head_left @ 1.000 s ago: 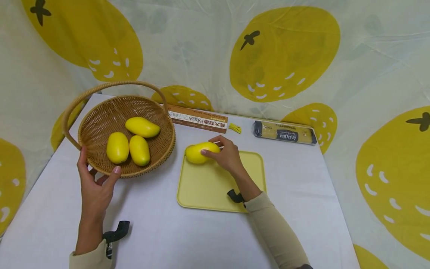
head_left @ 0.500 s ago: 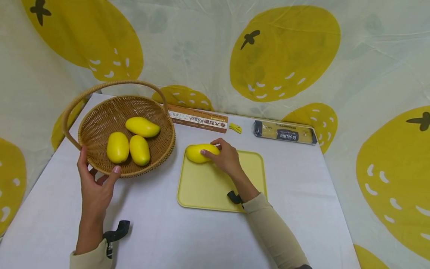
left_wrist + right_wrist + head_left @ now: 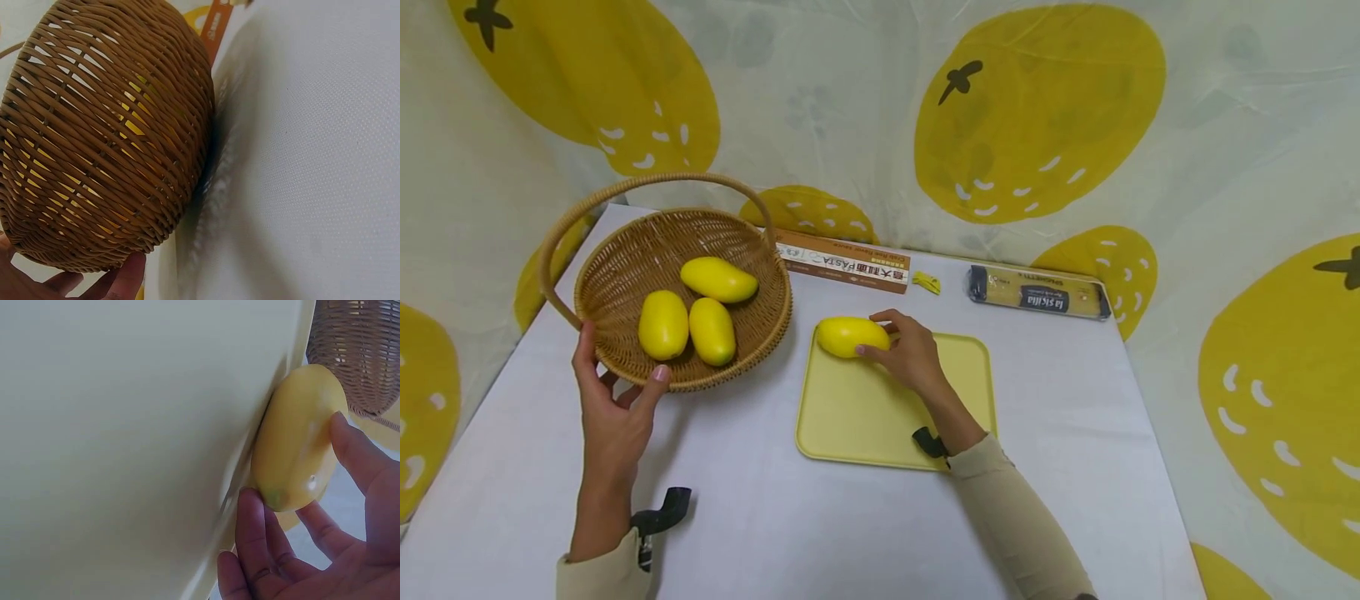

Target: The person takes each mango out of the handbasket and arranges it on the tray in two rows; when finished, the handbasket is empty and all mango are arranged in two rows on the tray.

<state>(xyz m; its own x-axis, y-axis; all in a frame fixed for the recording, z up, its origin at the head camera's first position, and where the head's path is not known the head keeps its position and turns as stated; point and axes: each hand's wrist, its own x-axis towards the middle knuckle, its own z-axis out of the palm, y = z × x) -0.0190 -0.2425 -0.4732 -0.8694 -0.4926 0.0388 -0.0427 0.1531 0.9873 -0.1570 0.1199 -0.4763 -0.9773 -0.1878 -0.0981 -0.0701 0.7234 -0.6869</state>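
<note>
My left hand (image 3: 617, 429) grips the near rim of a brown wicker basket (image 3: 625, 237) with an arched handle, thumb outside the rim. The basket leans toward me, and inside lie three yellow mangoes (image 3: 718, 281). In the left wrist view, the woven basket (image 3: 106, 125) fills the left side. My right hand (image 3: 910, 354) holds another yellow mango (image 3: 842, 336) by its right end, at the far left corner of a pale yellow tray (image 3: 865, 417). In the right wrist view, the thumb is against the side of the mango (image 3: 297, 437) and fingertips are at its lower end.
Along the back edge of the white-clothed table lie a pasta box (image 3: 842, 262), a small yellow packet (image 3: 927, 282) and a spaghetti pack (image 3: 1037, 293). Behind them hangs a curtain (image 3: 835, 83) printed with large yellow fruit.
The right thumb has shifted slightly toward the end of the mango, and the mango has turned a little. The left hand and basket stay nearly still; the head view dips slightly.
</note>
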